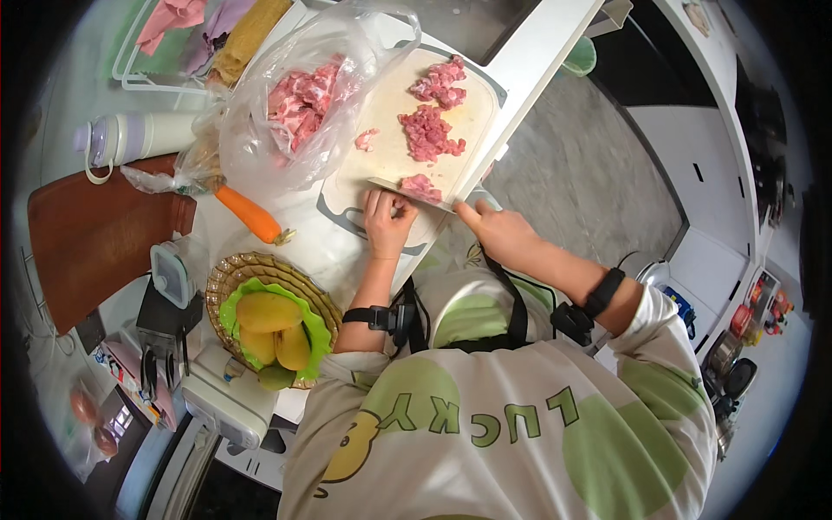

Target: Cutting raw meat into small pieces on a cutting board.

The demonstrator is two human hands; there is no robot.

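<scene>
My right hand point(497, 234) grips the handle of a kitchen knife point(394, 186), its blade lying across the near part of a cutting board point(372, 170). On the far side of the blade, touching it, is a small piece of raw meat point(421, 186). My left hand point(389, 224) rests on the board just on the near side of the blade, fingers curled; whether anything is under them is hidden. Farther up the board lie a heap of cut meat point(430, 133), a second heap of meat chunks point(442, 81) and a small pale scrap point(366, 139).
Left of the board, a clear plastic bag point(250, 140) holds raw meat chunks point(305, 104). A carrot point(248, 213) lies near a basket point(224, 276) of mangoes point(270, 312). Beyond are a bottle point(146, 136), a brown board point(104, 240) and a knife block point(166, 318). The counter edge point(530, 97) runs along the right.
</scene>
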